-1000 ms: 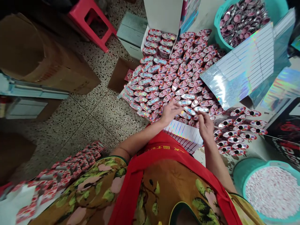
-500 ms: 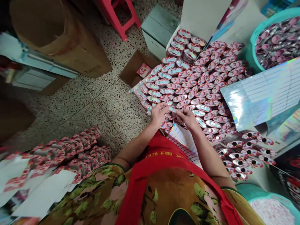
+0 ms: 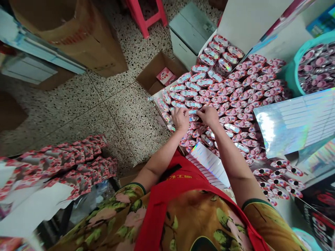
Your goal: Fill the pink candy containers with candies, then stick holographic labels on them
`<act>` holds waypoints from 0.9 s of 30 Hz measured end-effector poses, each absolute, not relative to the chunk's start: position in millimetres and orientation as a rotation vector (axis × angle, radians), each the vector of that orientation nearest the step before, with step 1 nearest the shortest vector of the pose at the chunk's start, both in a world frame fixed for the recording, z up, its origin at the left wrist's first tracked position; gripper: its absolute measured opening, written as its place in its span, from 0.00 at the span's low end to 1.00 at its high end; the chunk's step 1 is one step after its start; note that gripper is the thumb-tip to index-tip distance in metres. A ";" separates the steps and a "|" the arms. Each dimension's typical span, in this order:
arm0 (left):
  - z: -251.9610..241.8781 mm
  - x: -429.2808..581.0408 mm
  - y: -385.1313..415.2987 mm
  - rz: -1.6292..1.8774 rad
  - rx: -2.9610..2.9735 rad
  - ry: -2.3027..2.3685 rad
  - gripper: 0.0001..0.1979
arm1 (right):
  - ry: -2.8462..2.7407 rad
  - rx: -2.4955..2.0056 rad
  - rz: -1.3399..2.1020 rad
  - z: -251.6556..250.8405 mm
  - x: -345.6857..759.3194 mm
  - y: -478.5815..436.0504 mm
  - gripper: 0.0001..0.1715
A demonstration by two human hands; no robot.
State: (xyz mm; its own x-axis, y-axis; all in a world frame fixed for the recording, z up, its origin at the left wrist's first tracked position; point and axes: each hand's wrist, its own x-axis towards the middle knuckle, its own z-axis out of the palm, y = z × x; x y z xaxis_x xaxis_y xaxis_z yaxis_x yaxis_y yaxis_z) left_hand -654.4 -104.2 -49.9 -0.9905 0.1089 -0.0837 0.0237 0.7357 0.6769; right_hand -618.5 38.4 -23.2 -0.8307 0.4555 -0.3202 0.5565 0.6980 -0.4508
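Many oval-topped packs in red and white stand close together on the table; some have pink round caps [image 3: 243, 123] and others a shiny strip across the top [image 3: 188, 93]. Over one pack near the front left, a small shiny sticker strip [image 3: 193, 112] lies between my hands. My left hand [image 3: 180, 118] has its fingers curled down at the strip's left end. At the right end, my right hand [image 3: 208, 116] pinches with thumb and forefinger. The fingertips are partly hidden. Below my hands, a sheet of shiny strips [image 3: 209, 162] rests at the table's front edge.
A larger shiny sheet [image 3: 295, 122] lies to the right, beside a teal basin [image 3: 297, 69] full of pink-capped pieces. Packs with black round spots [image 3: 277, 182] stand front right. Left are an open carton [image 3: 149, 75], a tall cardboard box [image 3: 104, 45] and a pink stool [image 3: 143, 21].
Both hands have lowered the sticker strip from above the packs onto the top of one. My view has shifted a little, so the table sits further right.
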 end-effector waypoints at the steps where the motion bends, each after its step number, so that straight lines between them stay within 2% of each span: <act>1: -48.9 -653.3 -103.8 1.069 0.114 2.839 0.06 | 2.722 0.817 -0.794 -23.7 -619.6 37.9 0.12; 6: -49.9 -651.9 -101.2 1.046 0.123 2.876 0.03 | 2.727 0.838 -0.728 -25.1 -622.0 34.4 0.13; 16: -36.5 -664.0 -104.9 0.751 0.106 2.802 0.08 | 2.764 0.872 -0.537 -26.7 -631.9 57.6 0.14; 27: -37.1 -669.0 -109.4 0.794 0.227 2.795 0.13 | 2.718 0.988 -0.546 -15.4 -629.9 45.2 0.20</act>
